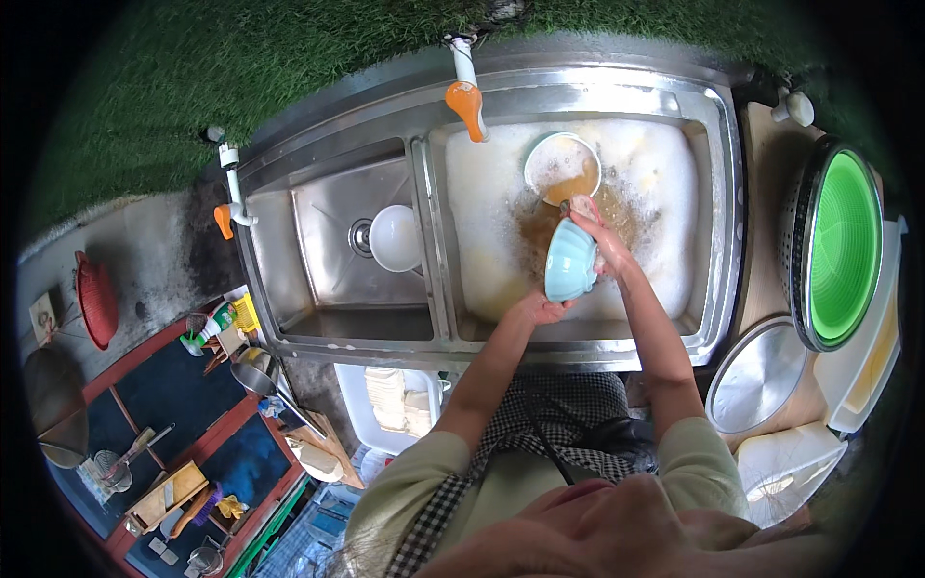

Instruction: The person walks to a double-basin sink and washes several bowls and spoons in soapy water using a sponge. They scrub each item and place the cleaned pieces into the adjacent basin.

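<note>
Both my hands are on a light blue fluted bowl, tipped on its side above the foamy water in the right sink basin. My left hand grips its lower end. My right hand lies along the opposite side and the upper end; some of its fingers are hidden by the bowl. A small dark thing shows by the right fingertips, too unclear to name. Just beyond floats or rests another pale bowl, holding brownish water and suds.
An orange-handled tap reaches over the right basin. A white bowl sits by the drain in the left basin. A green colander and a round metal lid stand to the right. Below the sink is a white tub.
</note>
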Tool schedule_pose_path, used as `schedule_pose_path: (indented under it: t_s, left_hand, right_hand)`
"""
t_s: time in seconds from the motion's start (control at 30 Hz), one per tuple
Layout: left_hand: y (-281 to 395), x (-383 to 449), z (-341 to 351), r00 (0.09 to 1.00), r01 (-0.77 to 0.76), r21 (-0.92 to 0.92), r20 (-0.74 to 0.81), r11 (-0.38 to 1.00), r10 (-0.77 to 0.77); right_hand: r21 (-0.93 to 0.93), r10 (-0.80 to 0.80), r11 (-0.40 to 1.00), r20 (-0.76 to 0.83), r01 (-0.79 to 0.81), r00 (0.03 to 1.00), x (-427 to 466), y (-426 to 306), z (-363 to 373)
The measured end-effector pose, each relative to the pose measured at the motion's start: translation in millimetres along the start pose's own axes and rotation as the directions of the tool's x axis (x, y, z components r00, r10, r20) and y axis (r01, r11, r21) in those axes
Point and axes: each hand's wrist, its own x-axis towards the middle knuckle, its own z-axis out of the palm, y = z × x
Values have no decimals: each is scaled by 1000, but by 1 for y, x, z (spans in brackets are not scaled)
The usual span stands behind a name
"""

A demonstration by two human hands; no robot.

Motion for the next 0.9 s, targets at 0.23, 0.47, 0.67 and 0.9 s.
schedule_pose_path:
  t_s: [0.23,0.47,0.67,0.9]
  left_hand:
    - [7,2,18,930,-263,171,-217,949,297]
    - [0,19,19,654,-675,65,-409,735,637]
    - [-16,36,33,655,-731,-7,-287,682,699]
    - [-17,15,47,613,-756,81,-260,649,746]
  right_hand:
    - [210,60,978,-322,9,945,31,79,-71]
    - [-474,-402,878,-667,59,627,41,83,-101]
    - [-637,-737,594,-185,491,650,-26,73,6]
    - [-391,-57,897,-566,-207,822,16,28,-13]
